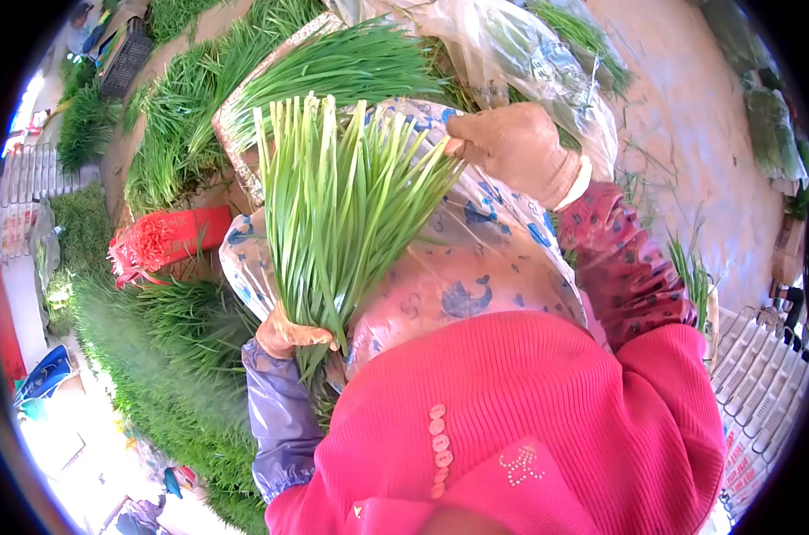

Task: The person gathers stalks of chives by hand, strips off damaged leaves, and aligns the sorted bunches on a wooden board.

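A fanned bunch of garlic chives (328, 218) stands over my lap, pale cut ends pointing away from me. My gloved left hand (290, 335) is wrapped around its leafy lower part, near my waist. At the bunch's upper right, my gloved right hand (518, 150) pinches the pale end of one or a few stems, fingers closed. Beneath lies a clear plastic apron (467, 259) with blue prints over my knees. Just beyond the bunch, more cut chives (360, 62) rest on a pale-edged board (235, 134).
A red packet with frayed red strands (168, 242) lies left of my knees. Heaps of greens (155, 357) cover the left side. Clear plastic sheeting (511, 53) lies at the far side. Stacked pale crates (765, 383) stand right, and bagged greens (770, 125) line the far right.
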`<state>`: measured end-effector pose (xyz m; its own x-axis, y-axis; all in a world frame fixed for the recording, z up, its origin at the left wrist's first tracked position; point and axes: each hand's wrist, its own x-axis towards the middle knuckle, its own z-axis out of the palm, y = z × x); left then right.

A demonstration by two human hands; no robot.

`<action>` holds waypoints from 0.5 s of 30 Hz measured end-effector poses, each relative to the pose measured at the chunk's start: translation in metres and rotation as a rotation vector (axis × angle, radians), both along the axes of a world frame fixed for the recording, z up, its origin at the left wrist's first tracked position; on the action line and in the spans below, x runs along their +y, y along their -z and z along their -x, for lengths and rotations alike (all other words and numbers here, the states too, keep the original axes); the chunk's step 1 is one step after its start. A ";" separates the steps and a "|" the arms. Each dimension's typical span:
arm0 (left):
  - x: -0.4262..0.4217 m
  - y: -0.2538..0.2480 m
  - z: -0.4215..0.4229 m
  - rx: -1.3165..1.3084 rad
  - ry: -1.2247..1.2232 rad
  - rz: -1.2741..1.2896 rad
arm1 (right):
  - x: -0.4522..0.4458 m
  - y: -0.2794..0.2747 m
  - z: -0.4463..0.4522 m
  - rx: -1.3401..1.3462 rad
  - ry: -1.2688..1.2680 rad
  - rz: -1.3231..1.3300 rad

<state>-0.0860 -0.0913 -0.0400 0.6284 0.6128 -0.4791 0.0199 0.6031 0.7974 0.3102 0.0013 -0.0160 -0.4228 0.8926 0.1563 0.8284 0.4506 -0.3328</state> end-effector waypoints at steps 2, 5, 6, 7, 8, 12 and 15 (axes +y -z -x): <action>-0.002 -0.004 0.000 0.018 -0.012 0.018 | 0.010 0.023 -0.035 0.144 -0.074 -0.245; -0.009 0.009 0.017 0.050 -0.035 -0.005 | 0.018 0.027 -0.094 0.185 0.534 -0.094; -0.009 0.000 0.013 0.000 -0.056 0.084 | 0.018 0.014 -0.104 0.053 0.582 -0.014; -0.013 0.010 0.023 -0.027 -0.106 0.087 | 0.015 0.009 -0.105 0.105 0.552 0.111; -0.014 0.015 0.028 -0.034 -0.151 0.113 | 0.010 0.005 -0.089 0.158 0.514 0.190; 0.017 -0.004 0.011 0.003 -0.328 0.325 | -0.003 0.010 -0.018 0.969 0.339 0.957; 0.022 -0.015 -0.005 -0.079 -0.185 -0.074 | 0.005 0.044 0.026 1.574 0.197 1.485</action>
<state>-0.0815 -0.0690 -0.0247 0.5353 0.7530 -0.3827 -0.1498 0.5305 0.8343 0.2842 0.0063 -0.0597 -0.5872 0.6593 -0.4695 -0.4102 -0.7425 -0.5296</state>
